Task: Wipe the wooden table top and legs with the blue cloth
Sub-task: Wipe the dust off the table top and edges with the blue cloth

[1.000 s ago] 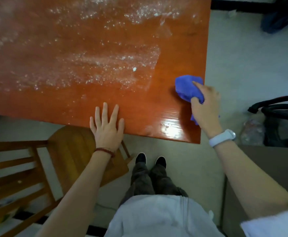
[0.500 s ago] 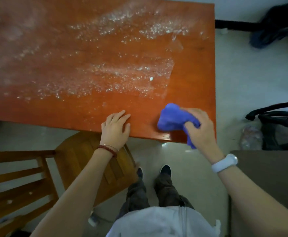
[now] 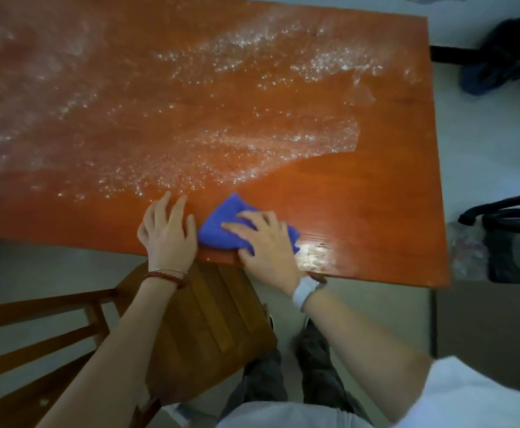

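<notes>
Cloth [image 3: 221,227] has travelled left along the near edge of the table [image 3: 376,180]: a second ago it was out by the right-hand corner, now it sits mid-edge, just beside your left hand [image 3: 167,231]. Your right hand [image 3: 265,239] has flattened on top of it, fingers spread and pressing down, where earlier they were bunched round a wad. Left hand has crept right and pulled back to the edge, fingers loosely bent, resting on the wood and holding nothing.

Meaning for the job: the near right strip reads as done. It shows plain glossy wood with a bright glare patch near your right wrist. The sweep is now heading into uncleaned ground.

Table top: orange-red wood, most of the far and middle area covered by a whitish, speckled film with a sharp curved border where the wiping stopped. That film starts just beyond the cloth. Judging by its spread, the larger share of the top is left, and the legs are out of sight, presumably untouched.

Cloth: blue, crumpled, a peak sticking out toward the film, partly hidden under your palm.

Chair [image 3: 209,329] sits under the near edge, below your left wrist.
</notes>
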`<state>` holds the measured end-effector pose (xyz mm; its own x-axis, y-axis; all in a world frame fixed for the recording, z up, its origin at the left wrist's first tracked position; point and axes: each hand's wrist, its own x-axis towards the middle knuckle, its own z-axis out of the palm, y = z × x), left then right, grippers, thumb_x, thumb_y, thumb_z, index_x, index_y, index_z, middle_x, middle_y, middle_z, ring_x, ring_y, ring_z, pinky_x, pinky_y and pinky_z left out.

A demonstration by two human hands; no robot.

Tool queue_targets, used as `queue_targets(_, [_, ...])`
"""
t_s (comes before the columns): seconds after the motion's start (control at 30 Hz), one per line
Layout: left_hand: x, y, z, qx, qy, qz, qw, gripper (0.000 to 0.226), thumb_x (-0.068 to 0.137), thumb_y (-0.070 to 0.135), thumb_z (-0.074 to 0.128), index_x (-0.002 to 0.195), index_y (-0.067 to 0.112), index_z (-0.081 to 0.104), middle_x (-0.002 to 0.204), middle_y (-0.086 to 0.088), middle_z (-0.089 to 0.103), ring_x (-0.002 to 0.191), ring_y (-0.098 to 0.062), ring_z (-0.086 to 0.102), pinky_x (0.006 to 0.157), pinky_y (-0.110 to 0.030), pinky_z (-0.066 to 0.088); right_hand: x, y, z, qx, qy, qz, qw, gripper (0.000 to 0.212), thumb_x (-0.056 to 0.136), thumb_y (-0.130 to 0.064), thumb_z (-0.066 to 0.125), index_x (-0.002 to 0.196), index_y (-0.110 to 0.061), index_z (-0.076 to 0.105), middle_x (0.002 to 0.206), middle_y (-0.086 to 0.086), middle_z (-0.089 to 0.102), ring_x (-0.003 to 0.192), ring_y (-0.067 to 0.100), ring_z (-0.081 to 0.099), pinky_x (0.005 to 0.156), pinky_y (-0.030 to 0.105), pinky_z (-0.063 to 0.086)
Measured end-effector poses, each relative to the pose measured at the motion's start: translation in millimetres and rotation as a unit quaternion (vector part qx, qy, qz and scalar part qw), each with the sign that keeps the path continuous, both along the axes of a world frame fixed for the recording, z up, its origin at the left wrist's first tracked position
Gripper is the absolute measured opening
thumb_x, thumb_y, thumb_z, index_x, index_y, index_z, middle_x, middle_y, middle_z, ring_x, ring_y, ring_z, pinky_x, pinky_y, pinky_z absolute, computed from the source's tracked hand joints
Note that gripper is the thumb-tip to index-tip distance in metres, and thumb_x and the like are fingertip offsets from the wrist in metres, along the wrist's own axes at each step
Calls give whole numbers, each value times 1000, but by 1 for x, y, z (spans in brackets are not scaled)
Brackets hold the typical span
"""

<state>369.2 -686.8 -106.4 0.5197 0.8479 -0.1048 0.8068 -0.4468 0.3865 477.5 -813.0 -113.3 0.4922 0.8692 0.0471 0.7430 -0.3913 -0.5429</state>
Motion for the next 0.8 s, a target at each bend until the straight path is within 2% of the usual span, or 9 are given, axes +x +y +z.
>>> queue_targets(0.1, [-8, 10, -6, -22, 39, -8, 999, 45, 95, 30, 40, 139, 25, 35, 152, -4, 20, 140, -27, 9, 110, -51, 6, 7, -13, 14, 104, 184, -26, 977, 50, 68, -20, 38, 112, -23, 63, 110, 0, 61, 100, 17, 45, 90, 29, 37])
queue_targets(0.17, [-11, 11, -12, -16, 68, -25, 997, 47, 95, 37, 33, 142, 31, 26, 154, -2, 13, 142, -25, 2, 112, -49, 0, 49, -26, 24, 157, 163, -138, 964, 47, 69, -21, 38, 111, -22, 58, 106, -2, 57, 98, 13, 46, 91, 24, 34])
queue_targets(0.23, [-13, 10, -17, 1, 81, -27, 996, 49, 95, 39, 30, 143, 33, 22, 155, 0, 11, 142, -24, 1, 113, -48, -2, 104, -35, 26, 170, 87, -256, 948, 47, 71, -23, 38, 110, -14, 61, 107, 5, 60, 98, 22, 51, 92, 31, 36])
queue_targets(0.3, [-12, 8, -20, 8, 88, -19, 996, 49, 95, 41, 28, 143, 34, 21, 155, 1, 11, 142, -23, 1, 113, -48, -1, 152, -34, 28, 112, 14, -370, 922, 50, 76, -21, 39, 121, -9, 57, 120, 17, 58, 110, 33, 50, 97, 38, 30])
queue_targets(0.4, [-11, 7, -22, 26, 97, -18, 995, 53, 90, 44, 21, 142, 34, 22, 154, 0, 14, 142, -24, 5, 113, -49, 1, 185, -27, 18, -48, -1, -472, 881, 52, 88, -20, 43, 139, -21, 37, 144, 12, 36, 128, 35, 30, 103, 43, 24])
queue_targets(0.5, [-10, 7, -24, 28, 108, -18, 994, 56, 88, 44, 19, 142, 33, 21, 154, -1, 15, 142, -25, 7, 112, -50, 3, 185, -15, 2, -121, -25, -445, 887, 58, 89, -26, 43, 144, -23, 24, 151, 9, 22, 138, 34, 17, 110, 50, 13])
queue_targets(0.6, [-9, 8, -23, 31, 115, -18, 993, 58, 86, 46, 16, 142, 33, 23, 153, -2, 18, 141, -26, 9, 112, -51, 5, 174, 17, -5, -128, -51, -371, 918, 64, 83, -34, 35, 144, -20, 27, 150, 14, 25, 138, 37, 19, 111, 50, 13])
queue_targets(0.7, [-13, 11, -23, 32, 123, -25, 992, 60, 85, 50, 11, 142, 34, 24, 153, -1, 20, 141, -25, 11, 111, -49, 7, 122, 52, -8, -97, -77, -173, 977, 64, 75, -32, 31, 136, -18, 43, 141, 18, 41, 127, 45, 35, 105, 52, 28])
queue_targets(0.8, [-18, 14, -22, 38, 119, -37, 992, 60, 85, 52, 13, 139, 33, 32, 151, -1, 26, 139, -25, 16, 109, -48, 10, 59, 60, 1, -39, 16, 27, 999, 58, 73, -17, 36, 129, -20, 52, 131, 11, 52, 112, 39, 45, 97, 45, 37])
